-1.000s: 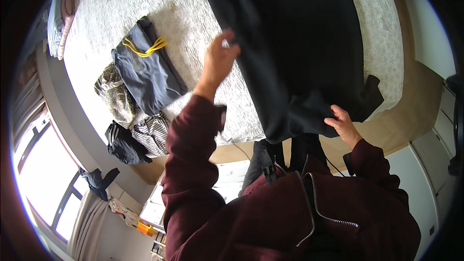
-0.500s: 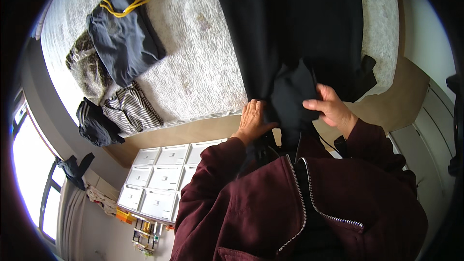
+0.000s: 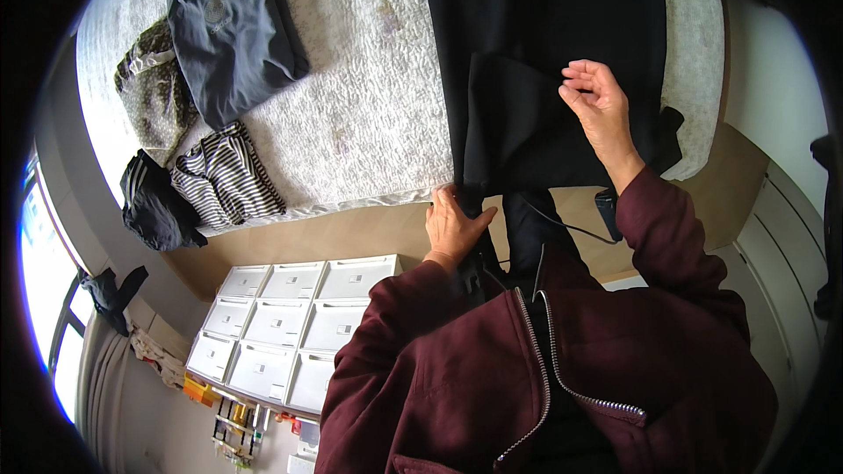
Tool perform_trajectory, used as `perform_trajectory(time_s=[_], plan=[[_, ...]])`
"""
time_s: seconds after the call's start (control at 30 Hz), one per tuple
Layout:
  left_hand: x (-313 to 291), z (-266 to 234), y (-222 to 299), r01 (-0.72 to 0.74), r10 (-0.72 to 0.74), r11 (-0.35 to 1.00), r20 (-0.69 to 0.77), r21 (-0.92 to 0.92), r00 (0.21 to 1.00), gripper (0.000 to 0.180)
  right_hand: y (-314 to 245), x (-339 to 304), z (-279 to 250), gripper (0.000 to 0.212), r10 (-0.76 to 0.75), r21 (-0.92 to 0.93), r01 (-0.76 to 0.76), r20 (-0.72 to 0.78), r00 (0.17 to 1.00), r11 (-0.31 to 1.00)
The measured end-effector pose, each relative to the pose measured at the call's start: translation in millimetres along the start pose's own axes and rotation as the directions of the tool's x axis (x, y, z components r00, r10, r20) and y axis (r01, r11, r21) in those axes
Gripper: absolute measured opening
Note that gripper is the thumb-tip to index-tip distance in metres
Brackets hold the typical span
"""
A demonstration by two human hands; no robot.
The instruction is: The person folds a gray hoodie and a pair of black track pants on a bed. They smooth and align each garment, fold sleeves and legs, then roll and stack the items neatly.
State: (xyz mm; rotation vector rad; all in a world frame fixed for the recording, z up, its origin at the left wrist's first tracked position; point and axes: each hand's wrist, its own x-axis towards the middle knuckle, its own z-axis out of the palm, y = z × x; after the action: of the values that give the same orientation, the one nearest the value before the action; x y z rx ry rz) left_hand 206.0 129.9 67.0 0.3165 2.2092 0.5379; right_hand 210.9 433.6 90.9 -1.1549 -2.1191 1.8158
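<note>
A large black garment lies spread on a grey-white quilted bed, its lower part folded up over itself. My right hand pinches the folded black edge near the garment's middle. At the bed's near edge my left hand presses flat on the garment's hanging lower end. Both arms wear dark red sleeves.
On the bed's left lie a grey folded garment with a yellow cord, a camouflage piece, a striped folded piece and a black bundle. A white drawer unit stands on the floor below the bed.
My right hand has lifted the garment's lower end up onto the bed and now pinches it higher. My left hand has stayed at the bed's edge.
</note>
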Motion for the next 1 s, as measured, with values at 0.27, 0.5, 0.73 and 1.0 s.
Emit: perform_trajectory(time_s=[0.27, 0.5, 0.73, 1.0], plan=[[26.1, 33.5, 7.3, 0.133, -0.098, 0.986, -0.307, 0.096, 0.947, 0.042, 42.0, 3.4, 5.8, 0.039, 0.243, -0.117, -0.227, 0.149, 0.958, 0.967], [7.3, 7.3, -29.9, -0.024, -0.022, 0.984, -0.258, -0.176, 0.966, 0.026, 23.9, 17.3, -4.9, 0.017, 0.239, -0.01, -0.242, 0.189, 0.952, 0.97], [9.4, 22.5, -35.2, 0.027, 0.097, 0.811, 0.18, -0.585, 0.979, 0.03, 23.5, 24.5, -3.7, 0.016, 0.144, -0.18, -0.101, 0.246, 0.958, 0.978], [25.6, 53.7, -70.4, 0.179, -0.107, 0.942, 0.252, -0.284, 0.962, 0.035, 33.0, 28.5, -4.8, 0.018, -0.014, -0.37, 0.096, 0.218, 0.976, 0.924]])
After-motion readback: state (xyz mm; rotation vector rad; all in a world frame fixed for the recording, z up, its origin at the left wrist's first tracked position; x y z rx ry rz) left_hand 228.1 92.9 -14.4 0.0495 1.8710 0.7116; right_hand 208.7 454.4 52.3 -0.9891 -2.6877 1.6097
